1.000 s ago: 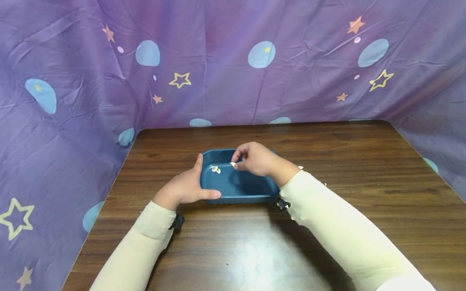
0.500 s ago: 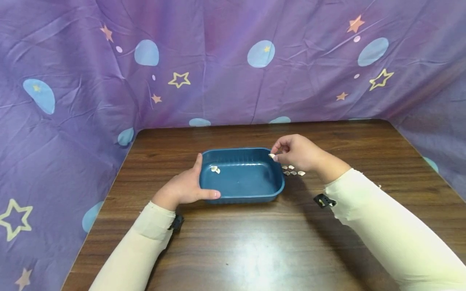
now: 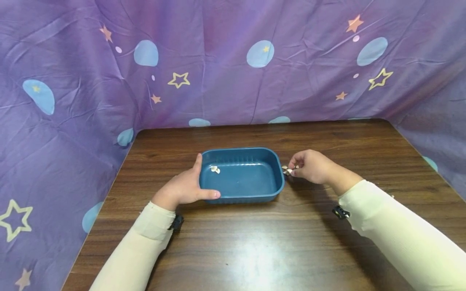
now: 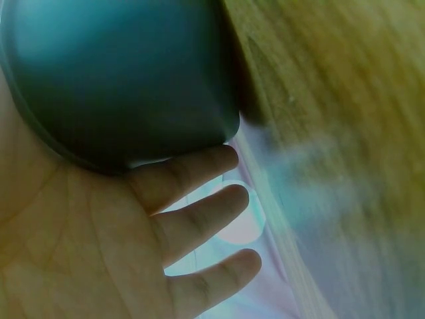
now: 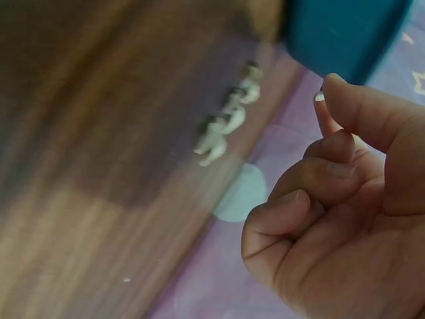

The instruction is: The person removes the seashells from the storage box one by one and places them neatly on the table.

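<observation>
A blue rectangular plastic tray (image 3: 240, 198) rests on the wooden table, with a few small whitish shells (image 3: 215, 169) lying inside near its left end. My left hand (image 3: 183, 186) holds that end, thumb over the front rim and index finger along the side; in the left wrist view its other fingers (image 4: 199, 226) extend straight beside the tray wall. Just right of the tray, my right hand (image 3: 313, 166) pinches a small shell (image 3: 289, 171) between thumb and index finger, low over more shells (image 3: 284, 167) on the table. The right wrist view shows several shells (image 5: 229, 116) in a row.
The dark wood table (image 3: 233, 242) has a purple curtain (image 3: 225, 93) with stars behind it and at both sides. Small black wrist devices (image 3: 340, 212) sit at the sleeve cuffs.
My right hand has moved right, from over the tray past its right rim, carrying a shell down to the shells on the table. The left hand stays at the tray's left end.
</observation>
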A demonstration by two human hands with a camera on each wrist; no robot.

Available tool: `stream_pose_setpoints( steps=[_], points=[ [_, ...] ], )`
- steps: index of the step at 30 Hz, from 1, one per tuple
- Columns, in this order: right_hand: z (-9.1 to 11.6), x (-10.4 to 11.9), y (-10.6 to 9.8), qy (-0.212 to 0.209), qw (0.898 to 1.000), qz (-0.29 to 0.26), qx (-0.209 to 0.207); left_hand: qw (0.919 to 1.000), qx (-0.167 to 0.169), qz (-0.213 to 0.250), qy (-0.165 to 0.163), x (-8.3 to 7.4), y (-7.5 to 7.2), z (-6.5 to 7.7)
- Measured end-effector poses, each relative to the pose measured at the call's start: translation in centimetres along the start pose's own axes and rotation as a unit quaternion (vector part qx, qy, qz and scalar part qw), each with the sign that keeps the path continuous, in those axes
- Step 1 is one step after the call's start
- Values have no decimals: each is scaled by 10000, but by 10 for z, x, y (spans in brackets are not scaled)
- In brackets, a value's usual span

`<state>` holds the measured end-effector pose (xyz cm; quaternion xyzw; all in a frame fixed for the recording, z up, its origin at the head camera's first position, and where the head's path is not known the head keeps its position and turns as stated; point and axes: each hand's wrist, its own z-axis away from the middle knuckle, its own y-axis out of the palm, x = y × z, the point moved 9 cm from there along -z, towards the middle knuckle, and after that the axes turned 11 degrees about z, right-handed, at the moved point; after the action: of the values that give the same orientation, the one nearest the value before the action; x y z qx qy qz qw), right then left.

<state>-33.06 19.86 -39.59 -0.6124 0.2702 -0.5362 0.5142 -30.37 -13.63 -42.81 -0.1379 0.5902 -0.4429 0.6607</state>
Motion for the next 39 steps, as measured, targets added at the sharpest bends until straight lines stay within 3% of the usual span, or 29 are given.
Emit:
stream_pose_setpoints(
  steps=[14, 23, 39],
  points=[
    [1, -2, 28, -111, 9975, 643, 276, 10000, 5, 64, 32, 1, 1, -1],
    [1, 1, 25, -190, 9949, 974, 175, 9998, 66, 154, -47, 0, 1, 1],
    [-2, -2, 27, -20, 9944, 1048, 149, 9998, 93, 166, -92, 1, 1, 1]
  ],
)
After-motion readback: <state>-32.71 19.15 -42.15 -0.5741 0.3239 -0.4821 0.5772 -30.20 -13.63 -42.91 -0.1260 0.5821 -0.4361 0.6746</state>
